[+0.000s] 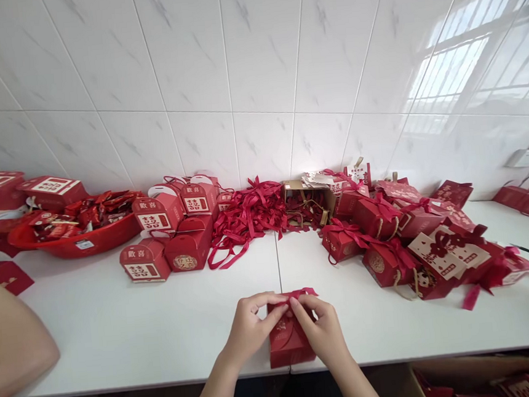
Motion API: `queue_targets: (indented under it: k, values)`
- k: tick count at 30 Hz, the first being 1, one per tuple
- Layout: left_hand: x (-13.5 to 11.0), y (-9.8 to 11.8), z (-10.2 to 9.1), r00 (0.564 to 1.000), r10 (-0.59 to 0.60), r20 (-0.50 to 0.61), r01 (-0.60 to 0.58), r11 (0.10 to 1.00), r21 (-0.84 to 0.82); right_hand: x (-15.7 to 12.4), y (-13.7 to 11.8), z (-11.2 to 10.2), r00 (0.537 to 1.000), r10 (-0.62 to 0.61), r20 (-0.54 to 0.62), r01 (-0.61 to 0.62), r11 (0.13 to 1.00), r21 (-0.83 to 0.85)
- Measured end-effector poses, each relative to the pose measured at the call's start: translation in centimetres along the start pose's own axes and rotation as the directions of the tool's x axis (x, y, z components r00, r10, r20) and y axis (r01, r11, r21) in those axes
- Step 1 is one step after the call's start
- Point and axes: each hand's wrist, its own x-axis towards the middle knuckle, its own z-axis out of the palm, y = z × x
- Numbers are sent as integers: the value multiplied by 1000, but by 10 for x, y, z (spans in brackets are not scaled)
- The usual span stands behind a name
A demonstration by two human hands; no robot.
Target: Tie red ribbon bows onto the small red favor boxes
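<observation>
A small red gift box (286,338) stands near the front edge of the white table (165,331). Both my hands are at its top. My left hand (250,326) pinches the red ribbon (303,293) on the left side of the box top. Fingers of my right hand (320,329) are pinched on the same ribbon from the right. The fingertips of the two hands nearly meet over the box.
Red boxes without ribbon (166,235) stand at the back left beside a red basin of sweets (79,230). A heap of red ribbons (247,215) and a cardboard box (309,204) lie mid-back. Ribbon-tied boxes (388,237) pile up on the right. Another person's arm (8,344) reaches in at left.
</observation>
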Motion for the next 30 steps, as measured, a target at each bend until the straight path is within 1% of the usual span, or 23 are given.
queue_targets:
  k: [2,4,9,12,15,17,19,22,25,30]
  values:
    - [-3,-3,3,998,9,-55,-9,1000,-2,-2,1,3,996,49,-69,-45,997,65]
    - [-6,-5,6,998,24,-62,-25,1000,-8,-3,4,4,990,71,-119,-60,994,87]
    - [-11,-8,9,995,91,-41,-92,995,-22,-3,8,4,993,38,-109,-35,999,26]
    - [-11,-10,12,991,98,-90,-100,995,-14,-5,7,2,995,-17,-103,11,999,-51]
    - [-10,-12,15,983,82,-163,-81,997,10,-8,6,2,988,-137,-67,129,984,-120]
    - [-9,-14,17,977,70,-202,-67,998,21,-10,8,3,980,-182,-78,169,975,-142]
    - [-8,-17,18,973,60,-222,-58,998,16,-12,11,4,979,-172,-108,154,975,-160]
    - [-7,-19,19,972,65,-225,-68,998,-6,-12,13,4,984,-121,-132,99,981,-167]
    - [-5,-19,19,976,58,-212,-66,997,-34,-12,10,1,993,-66,-97,52,989,-137]
    - [-1,-19,20,982,39,-185,-52,996,-67,-9,5,-6,997,-16,70,23,995,-99]
